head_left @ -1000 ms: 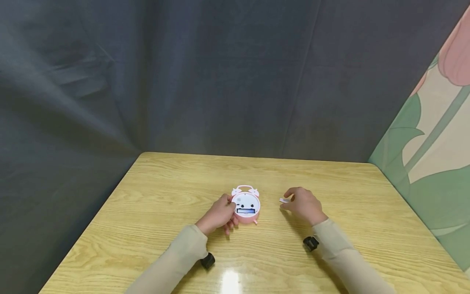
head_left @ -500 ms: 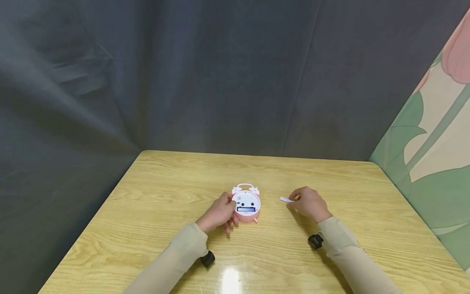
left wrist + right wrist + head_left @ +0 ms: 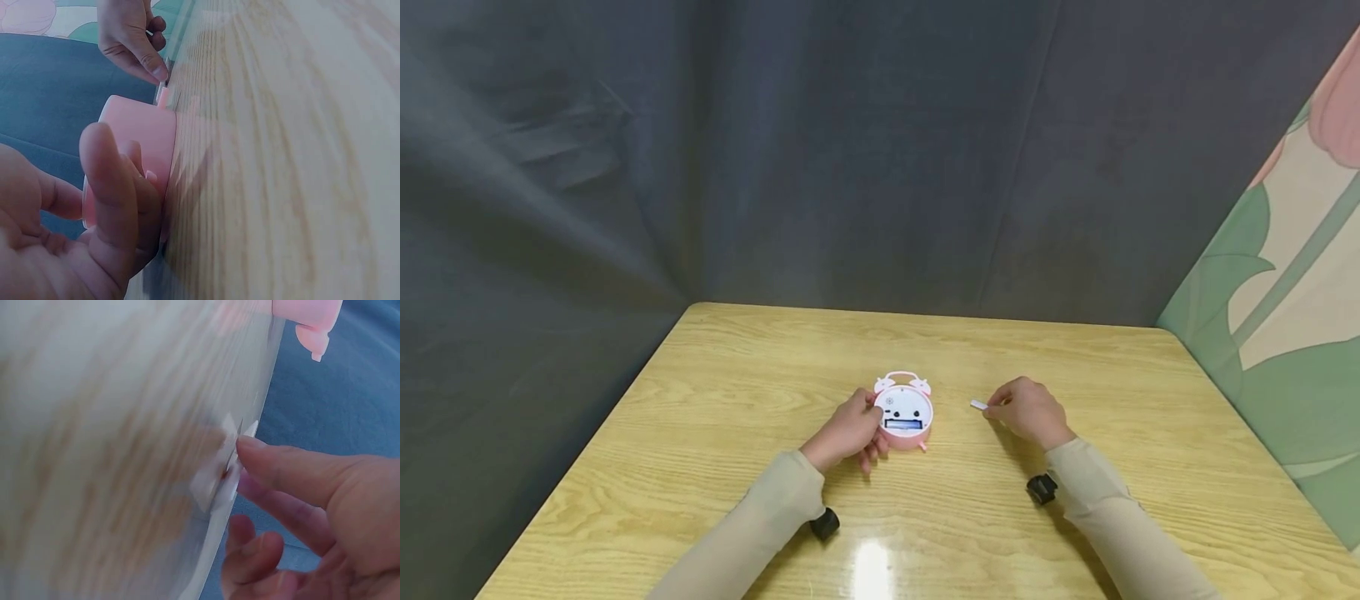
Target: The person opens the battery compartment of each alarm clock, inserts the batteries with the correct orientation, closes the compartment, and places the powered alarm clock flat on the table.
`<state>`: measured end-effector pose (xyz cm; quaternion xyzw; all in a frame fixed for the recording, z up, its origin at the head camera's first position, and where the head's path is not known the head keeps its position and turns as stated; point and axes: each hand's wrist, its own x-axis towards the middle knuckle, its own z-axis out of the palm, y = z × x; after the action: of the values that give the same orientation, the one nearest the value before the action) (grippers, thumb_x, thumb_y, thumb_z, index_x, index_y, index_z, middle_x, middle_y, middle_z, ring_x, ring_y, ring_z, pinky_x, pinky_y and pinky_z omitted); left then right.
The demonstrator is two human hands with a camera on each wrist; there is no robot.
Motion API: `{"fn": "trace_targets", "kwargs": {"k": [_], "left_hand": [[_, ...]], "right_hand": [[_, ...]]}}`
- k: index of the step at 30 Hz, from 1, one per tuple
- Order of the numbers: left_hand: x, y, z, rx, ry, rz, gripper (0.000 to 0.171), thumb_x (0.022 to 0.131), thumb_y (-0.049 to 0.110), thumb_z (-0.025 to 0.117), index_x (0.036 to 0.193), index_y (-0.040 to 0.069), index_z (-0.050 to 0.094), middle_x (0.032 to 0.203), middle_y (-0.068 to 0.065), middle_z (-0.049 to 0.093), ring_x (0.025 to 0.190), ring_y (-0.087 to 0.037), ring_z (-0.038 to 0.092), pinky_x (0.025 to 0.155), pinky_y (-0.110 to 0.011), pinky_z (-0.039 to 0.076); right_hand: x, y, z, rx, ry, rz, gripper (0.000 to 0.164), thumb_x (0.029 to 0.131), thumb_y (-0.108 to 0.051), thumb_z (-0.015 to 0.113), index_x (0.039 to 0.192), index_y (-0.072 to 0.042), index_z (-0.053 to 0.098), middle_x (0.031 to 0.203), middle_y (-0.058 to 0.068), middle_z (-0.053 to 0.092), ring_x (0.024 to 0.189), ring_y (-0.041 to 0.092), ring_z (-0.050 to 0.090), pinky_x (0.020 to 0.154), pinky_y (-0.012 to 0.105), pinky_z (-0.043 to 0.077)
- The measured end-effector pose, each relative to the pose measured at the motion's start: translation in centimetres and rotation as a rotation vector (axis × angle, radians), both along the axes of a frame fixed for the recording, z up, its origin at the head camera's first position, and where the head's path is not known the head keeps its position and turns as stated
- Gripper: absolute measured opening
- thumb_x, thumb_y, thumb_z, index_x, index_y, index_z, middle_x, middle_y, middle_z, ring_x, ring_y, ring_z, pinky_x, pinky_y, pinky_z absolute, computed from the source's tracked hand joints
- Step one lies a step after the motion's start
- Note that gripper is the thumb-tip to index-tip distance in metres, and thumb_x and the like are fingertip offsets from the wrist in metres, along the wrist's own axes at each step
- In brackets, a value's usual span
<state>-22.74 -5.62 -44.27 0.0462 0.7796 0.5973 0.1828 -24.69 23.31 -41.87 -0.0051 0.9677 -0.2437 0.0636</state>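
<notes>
A pink and white twin-bell alarm clock (image 3: 903, 412) lies on the table with its white back up. Its battery slot (image 3: 903, 424) is uncovered, and a blue-and-white battery shows inside. My left hand (image 3: 847, 432) grips the clock's left rim, thumb over the back; in the left wrist view, fingers curl beside the pink casing (image 3: 140, 128). To the right of the clock, my right hand (image 3: 1028, 412) pinches a small white battery cover (image 3: 978, 405) between thumb and fingers, low over the table. Much of the cover is hidden by the fingertips in the head view.
The wood-grain table (image 3: 760, 358) has a glossy top with a bright reflection near the front. A dark curtain (image 3: 865, 167) hangs behind it and on the left. At the right stands a flower-patterned panel (image 3: 1292, 333).
My right hand first drew back slightly to the right, uncovering more of the cover, then closed further over it, so less shows now. My left hand and the clock stay in place.
</notes>
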Motion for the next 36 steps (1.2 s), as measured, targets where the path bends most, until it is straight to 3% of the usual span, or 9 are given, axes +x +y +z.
{"fn": "trace_targets", "kwargs": {"k": [4, 15, 23, 29, 36], "left_hand": [[0.1, 0.0, 0.1, -0.002, 0.001, 0.002, 0.033, 0.101, 0.014, 0.038, 0.131, -0.002, 0.038, 0.062, -0.01, 0.059, 0.044, -0.015, 0.05, 0.036, -0.03, 0.048], [0.5, 0.2, 0.4, 0.001, 0.021, 0.006, 0.033, 0.1, 0.012, 0.037, 0.13, -0.004, 0.039, 0.061, -0.009, 0.058, 0.044, -0.014, 0.048, 0.036, -0.029, 0.047], [0.3, 0.2, 0.0, 0.013, 0.024, 0.008, 0.033, 0.1, 0.012, 0.037, 0.129, -0.004, 0.039, 0.061, -0.008, 0.058, 0.043, -0.013, 0.048, 0.035, -0.027, 0.045], [0.2, 0.2, 0.0, 0.015, 0.023, 0.013, 0.034, 0.1, 0.013, 0.037, 0.13, -0.003, 0.038, 0.061, -0.007, 0.058, 0.043, -0.014, 0.049, 0.035, -0.027, 0.045], [0.1, 0.1, -0.1, 0.027, 0.016, 0.001, 0.035, 0.1, 0.013, 0.037, 0.132, -0.003, 0.037, 0.061, -0.008, 0.058, 0.043, -0.014, 0.05, 0.035, -0.028, 0.046]], "right_hand": [[0.1, 0.0, 0.1, -0.003, 0.005, 0.001, 0.013, 0.088, -0.027, 0.074, 0.093, -0.015, 0.078, 0.078, -0.002, 0.069, 0.061, 0.016, 0.054, 0.05, 0.029, 0.04], [0.2, -0.1, 0.1, -0.023, 0.058, 0.019, 0.013, 0.089, -0.023, 0.072, 0.093, -0.014, 0.079, 0.092, 0.003, 0.074, 0.07, 0.017, 0.059, 0.054, 0.031, 0.045], [0.6, -1.4, 0.2, -0.055, 0.254, 0.12, 0.011, 0.087, -0.015, 0.072, 0.089, -0.008, 0.08, 0.091, 0.008, 0.071, 0.075, 0.018, 0.06, 0.061, 0.033, 0.048], [1.4, -3.5, 0.8, -0.084, 0.411, 0.207, 0.006, 0.084, -0.014, 0.076, 0.084, -0.009, 0.08, 0.083, 0.002, 0.065, 0.07, 0.015, 0.055, 0.061, 0.031, 0.047], [2.5, -6.0, 1.7, -0.124, 0.458, 0.293, 0.006, 0.083, -0.013, 0.079, 0.088, -0.01, 0.08, 0.085, -0.002, 0.061, 0.06, 0.008, 0.045, 0.054, 0.024, 0.042]]}}
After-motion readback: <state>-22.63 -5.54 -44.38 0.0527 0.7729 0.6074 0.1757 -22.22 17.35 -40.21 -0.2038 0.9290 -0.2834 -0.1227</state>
